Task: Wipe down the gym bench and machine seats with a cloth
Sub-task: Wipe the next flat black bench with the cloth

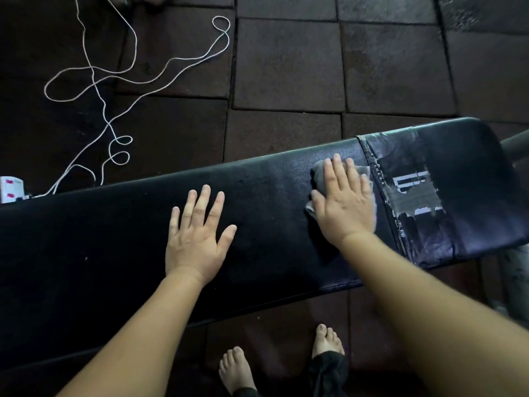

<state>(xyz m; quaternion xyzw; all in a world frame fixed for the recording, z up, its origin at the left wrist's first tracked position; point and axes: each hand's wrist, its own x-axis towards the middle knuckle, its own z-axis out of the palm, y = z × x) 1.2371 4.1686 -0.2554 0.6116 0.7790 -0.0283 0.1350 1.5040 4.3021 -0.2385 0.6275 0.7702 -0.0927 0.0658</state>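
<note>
A long black padded gym bench [114, 239] runs across the view from lower left to upper right. Its right end is worn, with torn grey tape patches [415, 196]. My right hand [343, 202] lies flat on a grey cloth [316, 173], pressing it onto the bench just left of the worn section. Only the cloth's edges show around the fingers. My left hand [197, 233] rests flat on the bench's middle, fingers spread, holding nothing.
Dark rubber floor tiles [286, 67] lie beyond the bench. A tangled white cord [94, 78] loops over the floor at upper left and runs to a white power strip [10, 189]. My bare feet [237, 371] stand below the bench. A grey metal frame part [515, 144] shows at right.
</note>
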